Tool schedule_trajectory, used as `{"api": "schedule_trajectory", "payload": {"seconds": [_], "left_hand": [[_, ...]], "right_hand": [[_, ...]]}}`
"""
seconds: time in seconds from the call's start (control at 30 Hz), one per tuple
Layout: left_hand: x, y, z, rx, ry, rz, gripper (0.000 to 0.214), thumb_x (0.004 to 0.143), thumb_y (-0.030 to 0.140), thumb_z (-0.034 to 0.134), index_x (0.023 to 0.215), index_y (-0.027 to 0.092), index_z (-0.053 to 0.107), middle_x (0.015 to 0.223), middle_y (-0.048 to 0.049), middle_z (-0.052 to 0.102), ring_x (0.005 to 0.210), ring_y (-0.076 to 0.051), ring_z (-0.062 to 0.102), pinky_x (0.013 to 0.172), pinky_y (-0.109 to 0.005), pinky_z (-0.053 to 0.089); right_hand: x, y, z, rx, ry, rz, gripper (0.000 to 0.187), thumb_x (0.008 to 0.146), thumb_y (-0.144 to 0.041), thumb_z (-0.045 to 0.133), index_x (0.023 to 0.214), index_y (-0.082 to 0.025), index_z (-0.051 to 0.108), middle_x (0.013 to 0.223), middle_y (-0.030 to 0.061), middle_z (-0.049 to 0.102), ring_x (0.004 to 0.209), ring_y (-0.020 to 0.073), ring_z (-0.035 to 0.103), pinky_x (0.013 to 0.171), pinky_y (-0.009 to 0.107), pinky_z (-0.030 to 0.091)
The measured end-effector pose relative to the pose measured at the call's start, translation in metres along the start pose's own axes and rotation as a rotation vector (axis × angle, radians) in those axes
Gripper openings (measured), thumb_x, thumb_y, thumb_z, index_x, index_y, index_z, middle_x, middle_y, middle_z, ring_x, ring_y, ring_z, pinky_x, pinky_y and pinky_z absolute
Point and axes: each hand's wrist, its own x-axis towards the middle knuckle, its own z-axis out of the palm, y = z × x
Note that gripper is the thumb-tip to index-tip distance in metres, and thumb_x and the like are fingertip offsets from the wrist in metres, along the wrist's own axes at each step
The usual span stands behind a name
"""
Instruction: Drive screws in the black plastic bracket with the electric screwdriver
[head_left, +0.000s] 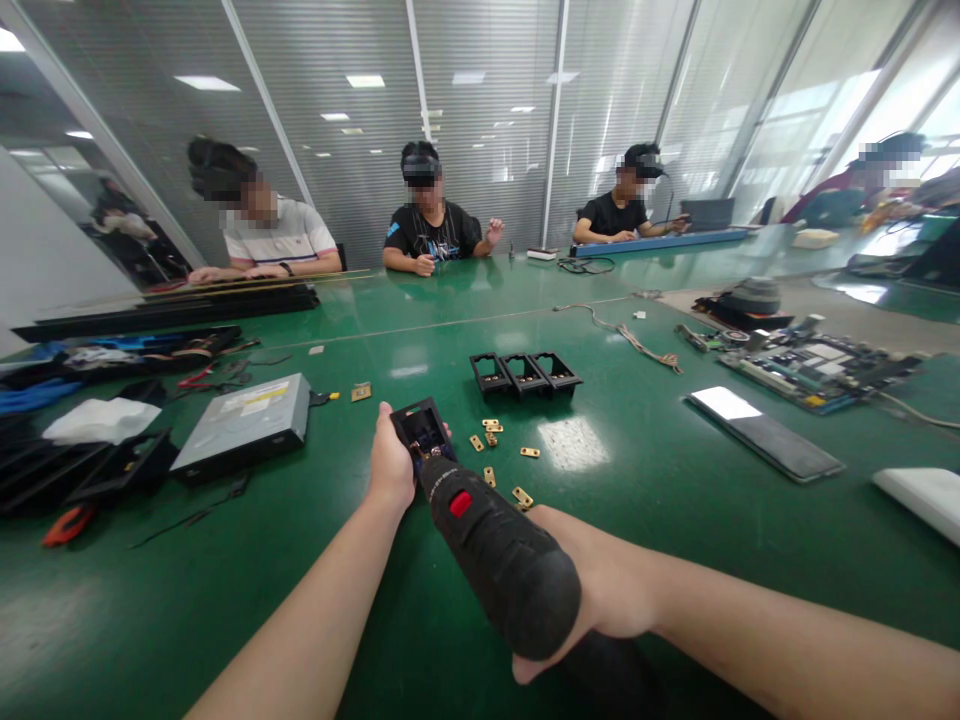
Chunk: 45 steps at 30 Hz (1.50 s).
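My left hand (390, 465) grips a small black plastic bracket (421, 428) and holds it just above the green table (315, 560). My right hand (600, 590) is wrapped round a black electric screwdriver (499, 555) with a red button. Its tip points into the bracket. Several small brass plates (491, 440) lie scattered on the table just right of the bracket. Three more black brackets (525, 375) sit in a row beyond them.
A grey optical drive (244, 420) lies at the left, with black trays, cables and an orange tool (67, 522) beyond it. A circuit board (814, 365) and a flat dark panel (765, 432) lie at the right. Several people sit along the table's far side.
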Motion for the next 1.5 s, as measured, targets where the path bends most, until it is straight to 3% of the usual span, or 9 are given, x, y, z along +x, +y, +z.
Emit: {"api": "schedule_trajectory", "payload": {"seconds": [0.33, 0.57, 0.73, 1.1, 1.27, 1.5], "left_hand": [[-0.0027, 0.0026, 0.0029, 0.016, -0.003, -0.001, 0.064, 0.116, 0.058, 0.034, 0.105, 0.013, 0.078, 0.071, -0.0131, 0.079, 0.073, -0.030, 0.083, 0.060, -0.034, 0.064], [-0.0031, 0.0027, 0.0028, 0.014, -0.006, 0.001, 0.063, 0.115, 0.058, 0.035, 0.105, 0.013, 0.078, 0.070, -0.0130, 0.079, 0.071, -0.030, 0.083, 0.057, -0.033, 0.063], [-0.0026, 0.0015, 0.0014, -0.023, 0.002, -0.016, 0.060, 0.114, 0.059, 0.039, 0.109, 0.014, 0.078, 0.073, -0.0127, 0.080, 0.074, -0.031, 0.084, 0.061, -0.036, 0.065], [-0.0005, 0.0006, 0.0014, 0.008, -0.006, 0.002, 0.062, 0.115, 0.059, 0.037, 0.106, 0.013, 0.078, 0.070, -0.0123, 0.079, 0.068, -0.029, 0.082, 0.058, -0.034, 0.063], [0.0001, 0.0000, 0.0013, -0.005, 0.004, -0.017, 0.064, 0.113, 0.061, 0.038, 0.112, 0.012, 0.079, 0.075, -0.0133, 0.081, 0.066, -0.030, 0.080, 0.064, -0.039, 0.066], [-0.0007, 0.0006, 0.0012, 0.009, 0.005, -0.009, 0.064, 0.114, 0.060, 0.037, 0.114, 0.012, 0.078, 0.075, -0.0134, 0.081, 0.067, -0.030, 0.080, 0.064, -0.039, 0.065]], "right_hand": [[0.0000, 0.0023, -0.0007, -0.017, 0.000, 0.000, 0.057, 0.051, -0.047, 0.111, 0.085, -0.015, 0.079, 0.078, -0.0020, 0.070, 0.078, 0.0190, 0.064, 0.084, 0.036, 0.057], [0.0003, 0.0010, 0.0000, -0.003, 0.006, -0.006, 0.057, 0.047, -0.051, 0.112, 0.075, -0.017, 0.075, 0.074, -0.0032, 0.068, 0.072, 0.0163, 0.060, 0.077, 0.032, 0.055], [0.0007, 0.0020, 0.0001, -0.018, 0.007, 0.002, 0.058, 0.048, -0.051, 0.112, 0.078, -0.017, 0.076, 0.075, -0.0022, 0.069, 0.074, 0.0177, 0.062, 0.077, 0.033, 0.055], [0.0006, -0.0003, 0.0004, 0.055, 0.019, 0.031, 0.054, 0.042, -0.037, 0.113, 0.069, -0.017, 0.071, 0.073, -0.0047, 0.067, 0.073, 0.0154, 0.058, 0.079, 0.031, 0.051], [0.0000, -0.0008, 0.0002, 0.051, 0.030, 0.055, 0.051, 0.043, -0.032, 0.112, 0.076, -0.016, 0.076, 0.076, -0.0038, 0.069, 0.076, 0.0166, 0.059, 0.078, 0.031, 0.051], [0.0006, 0.0000, -0.0002, 0.030, 0.034, 0.057, 0.052, 0.042, -0.034, 0.113, 0.074, -0.016, 0.075, 0.074, -0.0040, 0.066, 0.074, 0.0161, 0.057, 0.077, 0.031, 0.050]]}}
